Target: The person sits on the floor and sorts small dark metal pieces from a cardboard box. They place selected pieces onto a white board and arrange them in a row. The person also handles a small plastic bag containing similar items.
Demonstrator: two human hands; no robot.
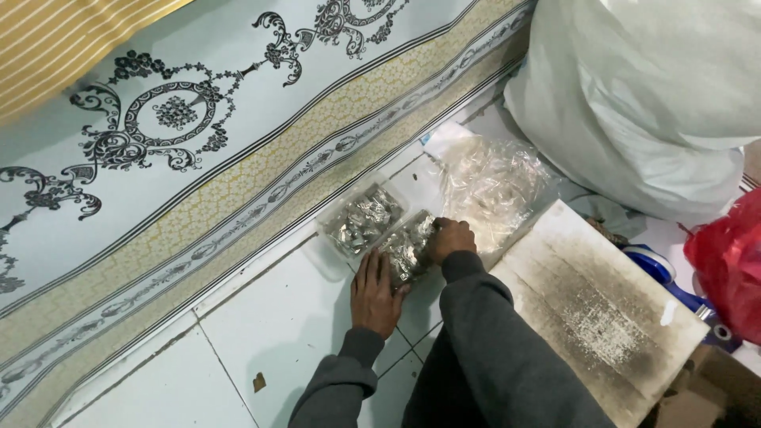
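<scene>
far above the hands, a pale blue patterned cloth (pixel 238 119) with black scrollwork and a yellow border covers most of the view. up and to the right of the right hand bulges a big white sack (pixel 650 103), likely slumped there out of the way. just right of the right forearm lies a stained white board (pixel 594 309), flat on the tiled floor (pixel 269 317). beyond the right hand's knuckles sits a crumpled clear plastic bag (pixel 495 186). at the far right edge, a red bag (pixel 733 261).

the left hand (pixel 376 293) rests flat, fingers spread, steadying a clear packet of silvery pieces (pixel 406 247). the right hand (pixel 450 238) is closed over that packet's far end. a second clear packet (pixel 363 218) lies just above the left fingertips, touching the first.
</scene>
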